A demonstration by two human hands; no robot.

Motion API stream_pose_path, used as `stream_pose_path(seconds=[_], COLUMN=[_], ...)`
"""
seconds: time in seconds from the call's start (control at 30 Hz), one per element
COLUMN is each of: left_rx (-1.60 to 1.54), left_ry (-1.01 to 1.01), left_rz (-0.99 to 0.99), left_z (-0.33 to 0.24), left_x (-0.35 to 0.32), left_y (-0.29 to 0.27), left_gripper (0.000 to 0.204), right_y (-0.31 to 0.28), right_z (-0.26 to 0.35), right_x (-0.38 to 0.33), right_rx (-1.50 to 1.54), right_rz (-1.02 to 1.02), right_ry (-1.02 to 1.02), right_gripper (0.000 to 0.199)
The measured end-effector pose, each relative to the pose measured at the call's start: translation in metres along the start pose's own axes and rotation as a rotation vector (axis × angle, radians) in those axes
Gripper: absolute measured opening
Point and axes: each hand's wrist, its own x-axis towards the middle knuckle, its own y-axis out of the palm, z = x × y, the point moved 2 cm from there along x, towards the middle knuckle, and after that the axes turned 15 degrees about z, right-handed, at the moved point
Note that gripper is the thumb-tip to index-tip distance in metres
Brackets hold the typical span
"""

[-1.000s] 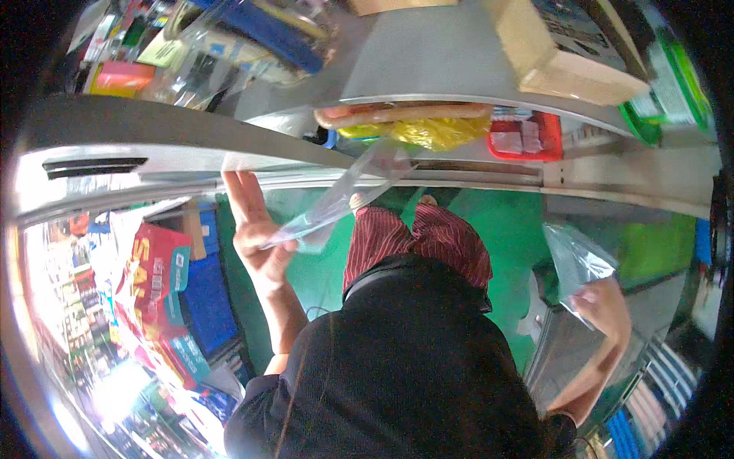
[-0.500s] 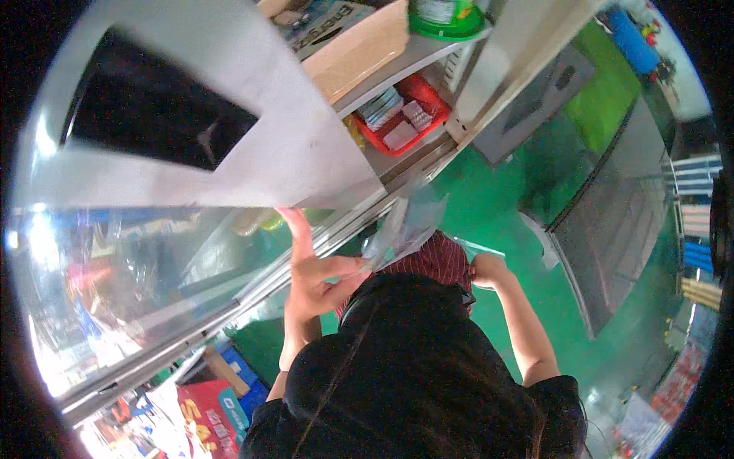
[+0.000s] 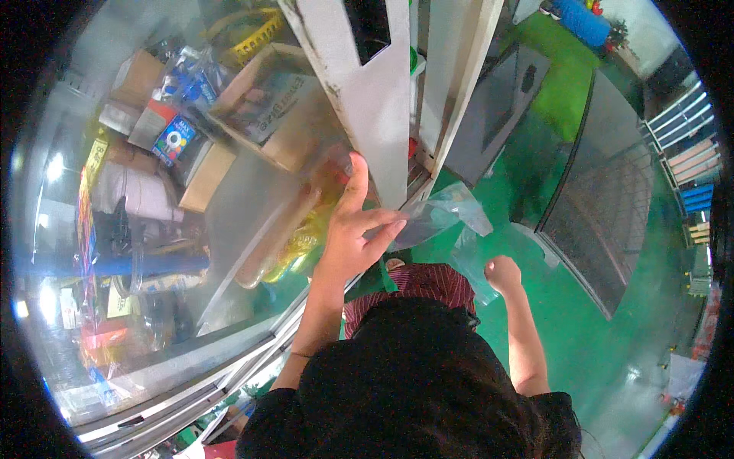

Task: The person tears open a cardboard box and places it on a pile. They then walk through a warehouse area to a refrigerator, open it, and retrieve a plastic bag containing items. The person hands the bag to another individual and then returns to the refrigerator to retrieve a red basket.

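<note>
A clear plastic bag (image 3: 447,214) hangs from my left hand (image 3: 355,233), crumpled and partly see-through. My thumb and a finger pinch its near edge. Another finger of that hand stretches out to the edge of a white cabinet door panel (image 3: 386,115). Over to the right, my right hand (image 3: 503,274) is closed in a fist. Clear plastic (image 3: 475,268) trails from its left side; whether it belongs to the same bag, I cannot tell.
Behind transparent panes on the left are an open cardboard box (image 3: 283,115), a blue box (image 3: 176,140) and yellow plastic-wrapped things (image 3: 298,241). Dark grey panels (image 3: 600,199) stand on the green floor (image 3: 550,336) at right. A blue roll (image 3: 577,27) lies far off.
The white panel with its black rectangle has shifted right and narrowed in view, uncovering the shelf contents on the left. My left hand has moved right and farther out, with the bag spreading beside it.
</note>
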Motion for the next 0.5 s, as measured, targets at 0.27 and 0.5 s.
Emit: stream_pose_path(seconds=[0.27, 0.5], left_rx=[-0.104, -0.240], left_ry=[0.143, 0.209], left_rz=[0.028, 0.095], left_z=[0.010, 0.026], left_x=[0.043, 0.063], left_y=[0.014, 0.013], left_gripper=[0.007, 0.009], right_y=[0.045, 0.060], right_z=[-0.022, -0.033], right_x=[-0.025, 0.028], right_rx=[-0.008, 0.123], right_rz=[0.129, 0.125], right_ry=[0.063, -0.131], right_gripper=[0.021, 0.024])
